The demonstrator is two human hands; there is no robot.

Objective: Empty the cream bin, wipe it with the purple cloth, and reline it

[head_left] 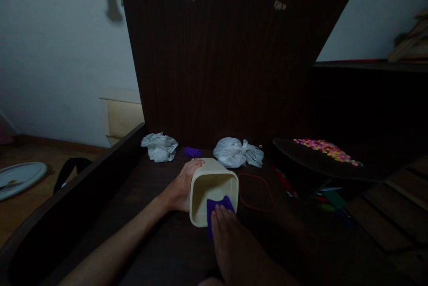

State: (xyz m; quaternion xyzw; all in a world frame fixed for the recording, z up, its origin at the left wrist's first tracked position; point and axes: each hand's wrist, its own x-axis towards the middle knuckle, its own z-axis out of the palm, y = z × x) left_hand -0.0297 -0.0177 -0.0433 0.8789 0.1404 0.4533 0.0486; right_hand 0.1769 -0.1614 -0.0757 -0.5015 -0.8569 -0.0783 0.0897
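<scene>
A cream plastic bin (pixel 214 165) lies tipped on its side on the dark wooden surface, its open mouth facing me. My left hand (pixel 183 185) grips the bin's left side, the fingertips over its upper wall. At the lower right of the mouth, my right hand (pixel 225 228) presses a purple cloth (pixel 220 203) against the inside edge. The fingers lie together on top of the cloth, and part of it hangs below the rim. On the right, beside the bin, a thin reddish-brown rounded-square ring (pixel 257 192) lies flat.
Two knotted white plastic bags (pixel 159 147) (pixel 230 152) sit at the back, with a folded purple cloth (pixel 192 152) between them. A dark panel (pixel 217 63) rises behind. On the right, a corner shelf (pixel 287 150) holds colourful small pieces (pixel 326 149). A raised wooden edge (pixel 100 170) borders the left.
</scene>
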